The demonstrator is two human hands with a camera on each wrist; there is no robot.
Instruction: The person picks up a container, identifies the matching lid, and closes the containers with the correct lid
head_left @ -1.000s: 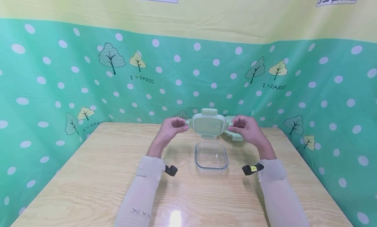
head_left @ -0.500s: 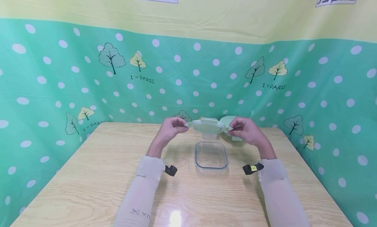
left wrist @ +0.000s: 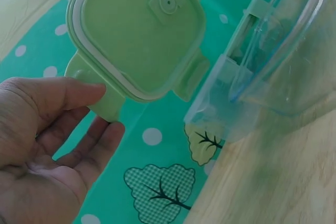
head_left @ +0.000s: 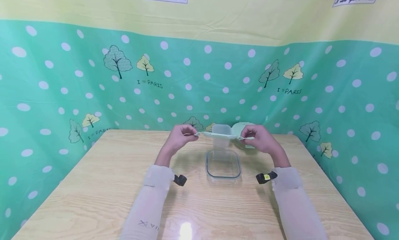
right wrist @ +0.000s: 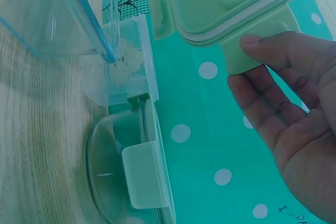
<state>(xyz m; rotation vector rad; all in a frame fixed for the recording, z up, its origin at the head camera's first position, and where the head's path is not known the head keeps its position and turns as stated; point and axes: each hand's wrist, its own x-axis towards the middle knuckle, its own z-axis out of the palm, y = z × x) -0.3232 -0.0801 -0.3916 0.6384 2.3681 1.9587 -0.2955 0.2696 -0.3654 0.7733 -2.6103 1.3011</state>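
Both hands hold a pale green snap-on lid in the air, level and nearly edge-on in the head view. My left hand pinches its left locking flap between thumb and fingers. On the opposite side, my right hand pinches the right flap the same way. The lid's underside, with a pale seal round its edge and a small round valve, shows in the left wrist view. On the table, a little nearer the person than the lid, stands a square clear glass food container, uncovered.
Behind the lid stands a translucent plastic box. A round glass container with a green lid is at the back right, partly behind my right hand; its side flap shows in the right wrist view. A polka-dot curtain hangs behind the wooden table.
The lid has tipped from showing its broad face to lying edge-on, uncovering the translucent box behind it. Both hands keep their pinch on the flaps and have hardly moved.
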